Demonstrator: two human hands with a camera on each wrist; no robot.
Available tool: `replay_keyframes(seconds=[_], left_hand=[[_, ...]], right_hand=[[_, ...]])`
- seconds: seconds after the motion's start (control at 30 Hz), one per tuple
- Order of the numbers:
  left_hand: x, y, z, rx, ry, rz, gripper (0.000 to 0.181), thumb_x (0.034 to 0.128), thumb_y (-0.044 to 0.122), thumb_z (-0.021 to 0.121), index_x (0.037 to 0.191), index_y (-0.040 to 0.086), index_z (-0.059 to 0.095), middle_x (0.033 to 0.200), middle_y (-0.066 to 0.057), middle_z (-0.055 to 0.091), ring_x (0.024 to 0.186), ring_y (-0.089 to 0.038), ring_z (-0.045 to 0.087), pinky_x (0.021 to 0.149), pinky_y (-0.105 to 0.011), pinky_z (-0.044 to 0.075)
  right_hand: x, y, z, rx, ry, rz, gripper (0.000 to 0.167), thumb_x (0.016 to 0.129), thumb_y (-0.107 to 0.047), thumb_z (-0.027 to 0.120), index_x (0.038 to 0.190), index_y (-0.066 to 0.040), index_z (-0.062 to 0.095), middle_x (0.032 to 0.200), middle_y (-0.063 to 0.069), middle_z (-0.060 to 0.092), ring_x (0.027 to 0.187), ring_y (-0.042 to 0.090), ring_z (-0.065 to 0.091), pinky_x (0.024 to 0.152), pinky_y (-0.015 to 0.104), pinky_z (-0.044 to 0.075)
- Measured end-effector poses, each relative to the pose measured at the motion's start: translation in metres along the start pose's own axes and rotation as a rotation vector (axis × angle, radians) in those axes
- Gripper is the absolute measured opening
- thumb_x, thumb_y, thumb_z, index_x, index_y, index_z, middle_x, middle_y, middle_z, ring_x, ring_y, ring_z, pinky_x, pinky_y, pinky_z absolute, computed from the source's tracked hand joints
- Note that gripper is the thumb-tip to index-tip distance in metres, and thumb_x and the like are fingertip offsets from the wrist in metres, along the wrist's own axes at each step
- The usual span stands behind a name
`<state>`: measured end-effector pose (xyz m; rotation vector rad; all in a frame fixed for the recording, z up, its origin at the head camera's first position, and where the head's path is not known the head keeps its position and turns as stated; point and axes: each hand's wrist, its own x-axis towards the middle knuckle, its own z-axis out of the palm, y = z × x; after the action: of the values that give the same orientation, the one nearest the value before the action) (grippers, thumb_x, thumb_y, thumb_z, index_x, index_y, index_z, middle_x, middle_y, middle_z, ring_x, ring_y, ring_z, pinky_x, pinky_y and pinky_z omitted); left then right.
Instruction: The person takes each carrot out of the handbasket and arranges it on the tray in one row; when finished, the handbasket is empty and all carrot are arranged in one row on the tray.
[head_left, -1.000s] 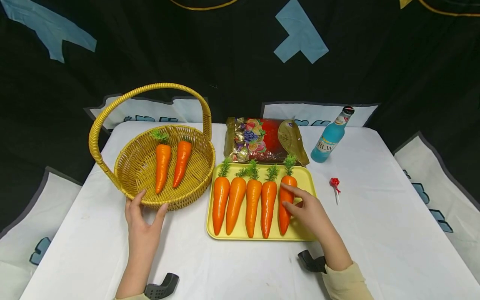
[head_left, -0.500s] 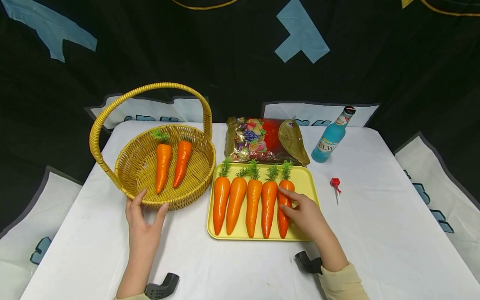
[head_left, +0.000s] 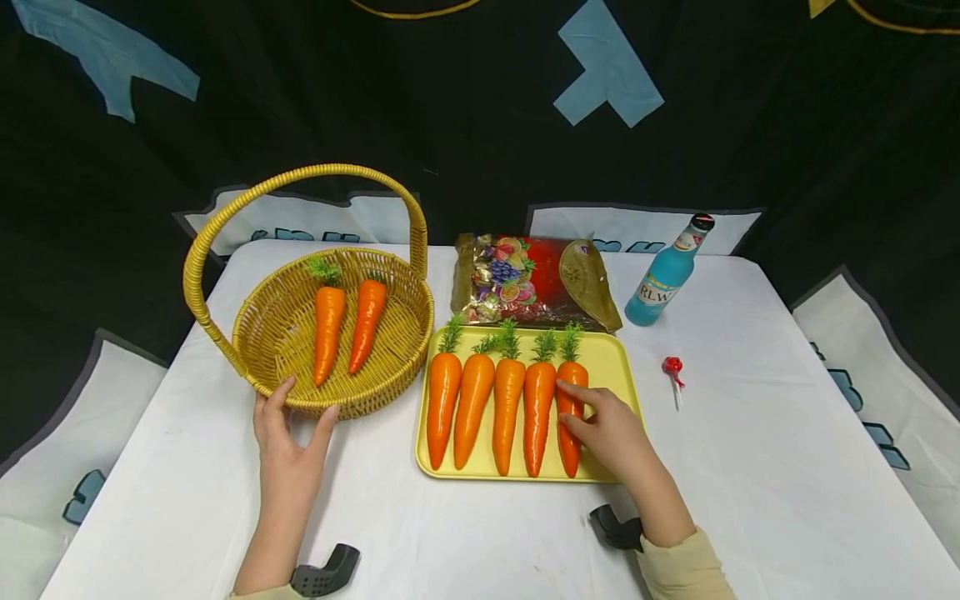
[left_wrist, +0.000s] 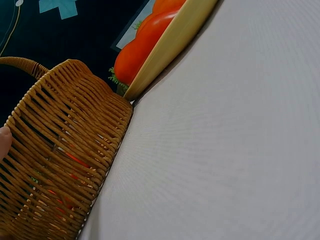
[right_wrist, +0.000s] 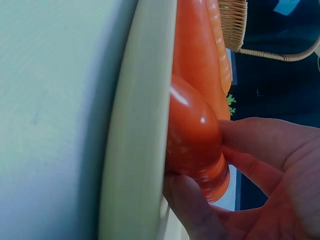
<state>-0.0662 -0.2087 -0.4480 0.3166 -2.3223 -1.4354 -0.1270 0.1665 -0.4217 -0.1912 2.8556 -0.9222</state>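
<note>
My left hand holds the near rim of a woven yellow basket, thumb and fingers spread along it. Two orange carrots lie inside, a left one and a right one. On a yellow tray, several carrots with green tops lie side by side. Around the rightmost carrot, the fingers and thumb of my right hand are pinched; it rests on the tray. In the left wrist view, only a fingertip shows against the basket wall.
Behind the tray lies a red and gold candy bag. A blue bottle stands at the back right, and a red lollipop lies in front of it. The white-covered table ends at a dark curtain.
The rightmost carrot has shifted left toward its neighbour, with my right hand on it, and now lies at a slightly different angle. My left hand has stayed at the basket rim.
</note>
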Motion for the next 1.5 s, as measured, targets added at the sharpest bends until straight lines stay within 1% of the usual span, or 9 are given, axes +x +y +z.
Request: replay_keyframes(seconds=[0.23,0.63,0.77,0.93,1.03,1.23,1.33,1.43,1.5], left_hand=[[0.0,-0.001,0.001,0.007,0.0,0.003,0.071,0.0905,0.019,0.069,0.148,0.015,0.028,0.157,-0.009,0.006,0.141,-0.031,0.019,0.112,-0.05,0.022],[0.0,-0.001,0.0,0.004,0.005,0.005,0.071,0.0905,0.018,0.069,0.148,0.014,0.028,0.156,-0.01,0.007,0.141,-0.031,0.019,0.112,-0.048,0.021],[0.0,-0.002,0.0,0.002,0.005,0.006,0.07,0.0905,0.018,0.069,0.148,0.015,0.028,0.156,-0.01,0.008,0.141,-0.03,0.019,0.112,-0.048,0.021],[0.001,-0.003,0.001,-0.007,0.007,0.016,0.07,0.0902,0.017,0.07,0.147,0.014,0.029,0.156,-0.01,0.008,0.141,-0.029,0.018,0.113,-0.048,0.021],[0.001,-0.003,0.001,-0.008,0.008,0.023,0.07,0.0899,0.016,0.07,0.147,0.013,0.03,0.157,-0.01,0.007,0.141,-0.029,0.018,0.112,-0.048,0.021],[0.002,-0.001,0.001,-0.007,0.006,0.027,0.069,0.0899,0.017,0.07,0.146,0.012,0.03,0.156,-0.011,0.008,0.141,-0.03,0.018,0.112,-0.05,0.022],[0.002,-0.001,0.001,-0.01,0.004,0.026,0.069,0.09,0.017,0.07,0.147,0.012,0.03,0.156,-0.011,0.008,0.141,-0.031,0.018,0.112,-0.051,0.021],[0.002,-0.001,0.001,-0.011,0.007,0.026,0.069,0.09,0.017,0.07,0.147,0.012,0.03,0.156,-0.011,0.009,0.141,-0.031,0.018,0.112,-0.05,0.021],[0.002,-0.002,0.001,-0.012,0.01,0.027,0.069,0.09,0.017,0.07,0.146,0.012,0.031,0.156,-0.012,0.009,0.141,-0.03,0.019,0.112,-0.049,0.021]], right_hand=[[-0.001,-0.002,0.0,-0.015,0.002,-0.001,0.046,0.088,-0.022,0.072,0.132,-0.017,0.061,0.116,0.014,0.061,0.085,0.022,0.056,0.077,0.04,0.051],[-0.002,-0.002,-0.001,-0.002,-0.02,0.005,0.047,0.089,-0.022,0.07,0.135,-0.018,0.059,0.119,0.014,0.058,0.084,0.021,0.057,0.077,0.039,0.052],[-0.002,-0.006,-0.004,-0.02,-0.036,0.032,0.049,0.09,-0.025,0.07,0.137,-0.019,0.057,0.119,0.013,0.058,0.086,0.022,0.056,0.078,0.04,0.052],[0.0,-0.009,-0.013,-0.035,-0.025,0.063,0.049,0.091,-0.025,0.068,0.137,-0.019,0.056,0.113,0.012,0.059,0.083,0.022,0.056,0.074,0.038,0.051],[0.001,-0.011,-0.018,-0.032,-0.002,0.052,0.047,0.091,-0.022,0.067,0.137,-0.017,0.056,0.113,0.014,0.059,0.082,0.022,0.057,0.072,0.039,0.051],[0.007,-0.019,-0.026,0.002,0.053,0.007,0.048,0.091,-0.02,0.067,0.137,-0.018,0.056,0.124,0.014,0.059,0.086,0.025,0.059,0.067,0.035,0.052],[0.012,-0.027,-0.029,0.028,0.07,-0.02,0.048,0.092,-0.022,0.067,0.138,-0.018,0.055,0.127,0.014,0.059,0.09,0.028,0.06,0.066,0.034,0.053],[0.018,-0.039,-0.031,0.048,0.078,-0.047,0.047,0.092,-0.023,0.066,0.138,-0.019,0.055,0.13,0.013,0.058,0.094,0.029,0.061,0.07,0.037,0.055],[0.022,-0.049,-0.032,0.063,0.075,-0.068,0.047,0.092,-0.024,0.067,0.138,-0.021,0.055,0.132,0.011,0.057,0.093,0.028,0.061,0.071,0.038,0.055]])
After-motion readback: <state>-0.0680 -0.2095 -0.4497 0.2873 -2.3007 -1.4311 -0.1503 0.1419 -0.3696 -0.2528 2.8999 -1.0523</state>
